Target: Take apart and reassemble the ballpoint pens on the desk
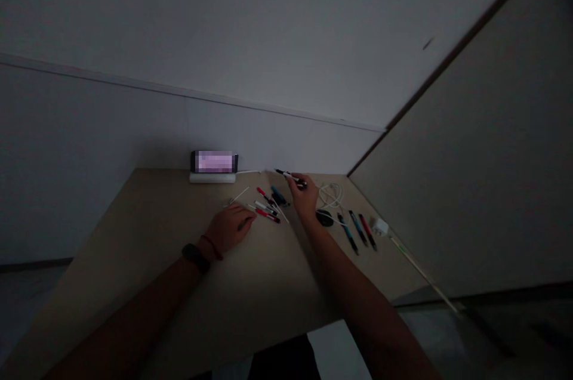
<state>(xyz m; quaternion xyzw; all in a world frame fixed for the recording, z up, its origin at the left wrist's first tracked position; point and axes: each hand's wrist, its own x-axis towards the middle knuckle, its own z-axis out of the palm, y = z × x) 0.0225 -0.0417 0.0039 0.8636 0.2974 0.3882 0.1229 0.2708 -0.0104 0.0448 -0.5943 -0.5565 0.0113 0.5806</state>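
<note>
My right hand is raised a little above the beige desk and closed on a black pen with a white band, which points left. Resting on the desk, my left hand has its fingers curled on a thin pen part; I cannot make out more of it. Between the two hands lies a loose heap of pens and pen parts, red, blue and white. Three assembled pens lie side by side to the right of my right arm.
A phone stands on a white block at the desk's back edge. A coiled white cable, a dark round object and a white charger plug lie at the right. Walls close in behind and to the right.
</note>
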